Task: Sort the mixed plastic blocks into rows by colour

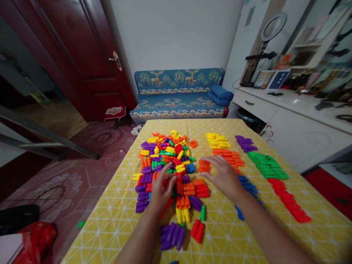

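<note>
On the table lies a mixed pile of plastic tube-shaped building blocks (pixel 165 157) in red, orange, yellow, purple, green and blue. My left hand (pixel 162 187) is over the near part of that pile, thumb and fingers apart, with red pieces just beneath. My right hand (pixel 224 176) has its thumb and fingertips around an orange block (pixel 204 166), between the pile and the sorted groups. Those groups lie by colour: yellow blocks (pixel 217 140), orange blocks (pixel 231 158), blue blocks (pixel 249 187), purple blocks (pixel 245 143), green blocks (pixel 266 165) and red blocks (pixel 288 201).
A yellow patterned cloth (pixel 110 227) covers the table. Purple blocks (pixel 172 235) and a red block (pixel 197 231) lie near me. Beyond stands a blue sofa (pixel 178 99); a white dresser (pixel 302 121) is at right. One green piece (pixel 80 224) is on the floor.
</note>
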